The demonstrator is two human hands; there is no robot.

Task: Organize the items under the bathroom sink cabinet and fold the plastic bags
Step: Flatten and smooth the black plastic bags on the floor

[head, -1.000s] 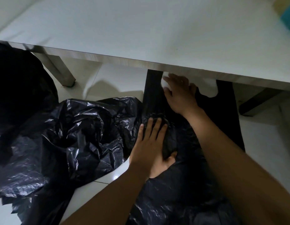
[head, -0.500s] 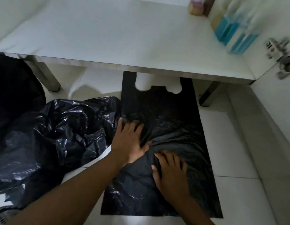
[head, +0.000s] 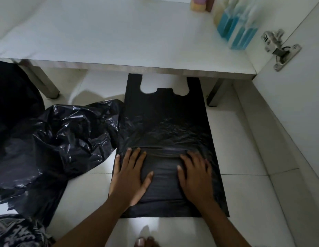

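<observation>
on white tile (head: 244, 202), flat crinkled black bag (head: 166, 125)

black plastic bag (head: 166, 122) flat on floor, crumpled bags (head: 62, 139) beside

Both hands now press flat side by side on the near half of the black bag (head: 166, 122): the right hand (head: 196, 177) has come back from the handles, the left hand (head: 130, 177) has slid nearer. The bag lies smoother beyond the fingertips.

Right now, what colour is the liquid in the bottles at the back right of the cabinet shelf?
Blue, in the clear bottles, seen in the head view.
</observation>
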